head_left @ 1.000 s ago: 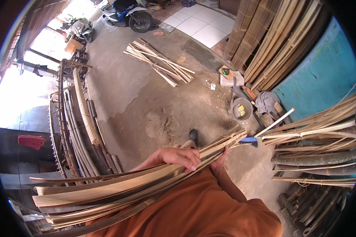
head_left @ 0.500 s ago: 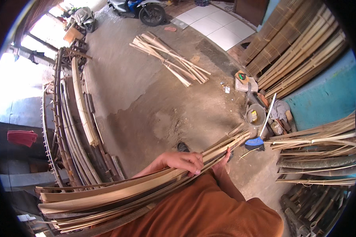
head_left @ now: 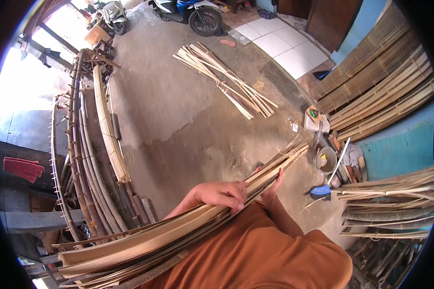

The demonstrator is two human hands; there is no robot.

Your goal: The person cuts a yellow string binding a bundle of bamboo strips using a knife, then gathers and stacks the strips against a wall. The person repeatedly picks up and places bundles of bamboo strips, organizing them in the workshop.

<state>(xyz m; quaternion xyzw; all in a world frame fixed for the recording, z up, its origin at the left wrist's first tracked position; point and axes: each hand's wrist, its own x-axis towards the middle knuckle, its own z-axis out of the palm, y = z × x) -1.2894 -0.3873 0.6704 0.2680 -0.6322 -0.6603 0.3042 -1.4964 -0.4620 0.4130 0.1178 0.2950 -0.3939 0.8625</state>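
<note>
Head cam: left hand [head_left: 223, 193] lies over a long bundle of bamboo strips [head_left: 169, 231], fingers curled down on top. Right hand [head_left: 273, 185] sits under the bundle near its far right end, mostly hidden, so can't tell its grip. Bundle runs near left to mid right, above the concrete floor [head_left: 178, 111].

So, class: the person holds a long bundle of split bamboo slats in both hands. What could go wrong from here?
1. The bamboo slats are gripped near one end by the left hand and right hand, so the long free end may sag or fan apart.
2. Split edges could splinter bare fingers.
3. The bundle's tip could catch the bucket nearby.
</note>
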